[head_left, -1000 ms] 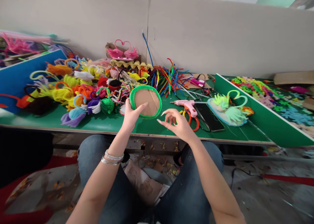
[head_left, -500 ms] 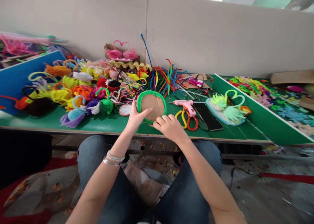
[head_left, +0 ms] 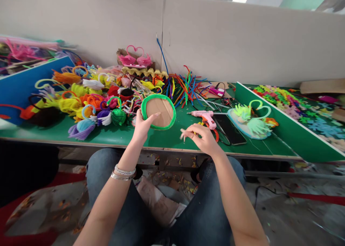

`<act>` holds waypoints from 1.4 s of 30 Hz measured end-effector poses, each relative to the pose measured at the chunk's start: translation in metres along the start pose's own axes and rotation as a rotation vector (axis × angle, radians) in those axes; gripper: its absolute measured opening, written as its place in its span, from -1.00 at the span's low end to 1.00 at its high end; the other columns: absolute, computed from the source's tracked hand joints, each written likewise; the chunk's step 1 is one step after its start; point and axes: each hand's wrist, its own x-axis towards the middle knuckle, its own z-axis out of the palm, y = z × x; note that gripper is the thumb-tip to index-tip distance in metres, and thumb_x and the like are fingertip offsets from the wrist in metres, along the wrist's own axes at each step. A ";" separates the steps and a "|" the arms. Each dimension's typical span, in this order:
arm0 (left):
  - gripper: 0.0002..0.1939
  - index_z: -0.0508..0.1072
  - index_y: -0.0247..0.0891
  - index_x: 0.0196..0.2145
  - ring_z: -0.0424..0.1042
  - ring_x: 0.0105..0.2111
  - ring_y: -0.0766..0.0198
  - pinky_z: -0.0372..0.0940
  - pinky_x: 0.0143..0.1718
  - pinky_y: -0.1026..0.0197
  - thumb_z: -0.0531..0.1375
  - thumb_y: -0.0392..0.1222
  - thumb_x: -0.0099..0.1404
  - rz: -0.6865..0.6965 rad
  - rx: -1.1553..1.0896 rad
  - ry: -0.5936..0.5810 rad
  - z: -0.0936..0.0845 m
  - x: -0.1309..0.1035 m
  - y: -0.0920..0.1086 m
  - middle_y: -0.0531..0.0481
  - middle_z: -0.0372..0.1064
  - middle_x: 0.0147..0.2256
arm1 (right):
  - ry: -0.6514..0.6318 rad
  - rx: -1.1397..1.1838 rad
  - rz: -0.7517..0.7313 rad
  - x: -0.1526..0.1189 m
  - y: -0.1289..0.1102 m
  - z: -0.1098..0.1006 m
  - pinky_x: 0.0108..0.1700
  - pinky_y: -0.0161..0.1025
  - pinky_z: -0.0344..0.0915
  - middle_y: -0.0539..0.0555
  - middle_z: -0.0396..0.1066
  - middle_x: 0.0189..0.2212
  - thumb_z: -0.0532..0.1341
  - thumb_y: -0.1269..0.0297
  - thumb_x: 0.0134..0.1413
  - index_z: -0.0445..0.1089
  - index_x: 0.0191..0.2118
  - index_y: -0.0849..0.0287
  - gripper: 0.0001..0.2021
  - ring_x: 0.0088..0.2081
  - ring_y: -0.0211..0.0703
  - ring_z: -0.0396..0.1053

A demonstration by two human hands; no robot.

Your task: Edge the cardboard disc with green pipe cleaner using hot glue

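Note:
My left hand (head_left: 142, 125) grips a cardboard disc (head_left: 164, 108) by its left edge, thumb lying across its face. Green pipe cleaner (head_left: 173, 117) lines the rim of the disc, which is held up above the table. To the right of the disc, and apart from it, my right hand (head_left: 202, 137) is closed in a pinch; whatever sits at its fingertips is too small to name. Just beyond that hand lie a pink glue gun (head_left: 206, 117) and scissors with an orange handle (head_left: 216, 135), partly hidden by the fingers.
Yarn birds (head_left: 84, 125) and other colourful pieces crowd the table's left side. Loose pipe cleaners (head_left: 185, 86) are heaped at the back. A phone (head_left: 230, 131) and a base with two green swans (head_left: 257, 125) lie rightward, beside a green divider (head_left: 285, 127).
My right hand has come off the disc's lower edge and moved right, now in front of the scissors. The disc, still in my left hand, has shifted left and tilted slightly.

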 end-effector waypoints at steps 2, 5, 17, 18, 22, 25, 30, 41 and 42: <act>-0.48 0.24 -0.22 -0.26 0.37 -0.29 0.30 0.31 -0.31 0.30 0.37 -0.19 -0.18 -0.001 -0.019 -0.024 0.001 -0.001 0.000 0.04 0.33 -0.27 | -0.119 0.037 0.109 -0.001 -0.002 -0.004 -0.31 -0.28 0.20 -0.03 0.35 -0.63 0.01 0.22 0.26 0.30 -0.63 0.16 -0.57 -0.50 -0.31 0.29; -0.43 0.24 -0.23 -0.24 0.38 -0.26 0.27 0.33 -0.25 0.26 0.38 -0.23 -0.22 -0.015 -0.039 -0.074 0.003 -0.003 -0.001 0.03 0.34 -0.26 | -0.179 0.062 0.137 -0.002 -0.004 -0.005 -0.32 -0.28 0.20 -0.02 0.36 -0.62 0.09 0.15 0.20 0.34 -0.62 0.17 -0.60 -0.50 -0.31 0.27; -0.37 0.31 -0.23 -0.14 0.35 -0.08 0.12 0.30 -0.05 0.09 0.41 -0.18 -0.21 -0.014 0.065 -0.281 0.009 -0.014 -0.001 -0.05 0.35 -0.13 | 0.298 -0.043 0.244 0.004 0.006 0.000 -0.27 -0.21 0.30 0.10 0.40 -0.14 0.15 0.08 0.11 0.34 -0.03 0.08 -0.66 -0.28 -0.20 0.35; -0.37 0.31 -0.23 -0.14 0.36 -0.09 0.12 0.30 -0.05 0.08 0.41 -0.18 -0.21 -0.018 0.076 -0.313 0.009 -0.016 -0.001 -0.05 0.36 -0.14 | 0.313 -0.037 0.280 0.004 0.007 0.002 -0.25 -0.21 0.31 0.12 0.39 -0.10 0.14 0.07 0.11 0.28 0.04 0.07 -0.61 -0.27 -0.20 0.35; -0.37 0.30 -0.22 -0.13 0.35 -0.08 0.12 0.28 -0.03 0.07 0.41 -0.18 -0.18 -0.021 0.134 -0.442 0.010 -0.021 -0.003 -0.04 0.34 -0.14 | 0.296 0.074 0.350 0.006 0.010 0.007 -0.12 -0.17 0.33 0.13 0.40 -0.05 0.11 0.02 0.12 0.29 0.03 0.09 -0.59 -0.10 -0.12 0.38; -0.40 0.29 -0.23 -0.11 0.33 -0.06 0.13 0.25 0.00 0.08 0.40 -0.18 -0.13 0.012 0.186 -0.514 0.010 -0.023 -0.005 -0.05 0.32 -0.11 | 0.303 0.123 0.379 0.007 0.009 0.009 0.00 -0.10 0.29 0.13 0.45 -0.11 0.12 0.01 0.11 0.40 -0.12 0.12 -0.65 -0.01 -0.06 0.36; -0.40 0.29 -0.23 -0.11 0.32 -0.06 0.11 0.24 0.00 0.07 0.39 -0.17 -0.11 0.022 0.214 -0.524 0.010 -0.024 -0.005 -0.05 0.32 -0.11 | 0.328 0.141 0.438 0.007 0.009 0.008 0.07 -0.01 0.26 0.11 0.49 -0.16 0.19 0.00 0.02 0.46 -0.23 0.11 -0.68 0.01 0.01 0.35; -0.41 0.27 -0.22 -0.11 0.33 -0.07 0.11 0.24 0.00 0.06 0.39 -0.16 -0.11 0.007 0.219 -0.543 0.009 -0.023 -0.005 -0.06 0.31 -0.11 | 0.330 0.133 0.445 0.006 0.010 0.007 0.01 0.01 0.30 0.10 0.50 -0.20 0.23 0.01 -0.02 0.47 -0.24 0.11 -0.69 -0.08 0.01 0.40; -0.41 0.27 -0.22 -0.11 0.33 -0.07 0.10 0.23 0.00 0.05 0.39 -0.15 -0.10 0.017 0.227 -0.545 0.009 -0.023 -0.005 -0.06 0.31 -0.11 | 0.330 0.125 0.440 0.006 0.010 0.007 -0.01 0.00 0.31 0.10 0.50 -0.21 0.22 0.02 -0.02 0.46 -0.25 0.12 -0.70 -0.09 0.00 0.40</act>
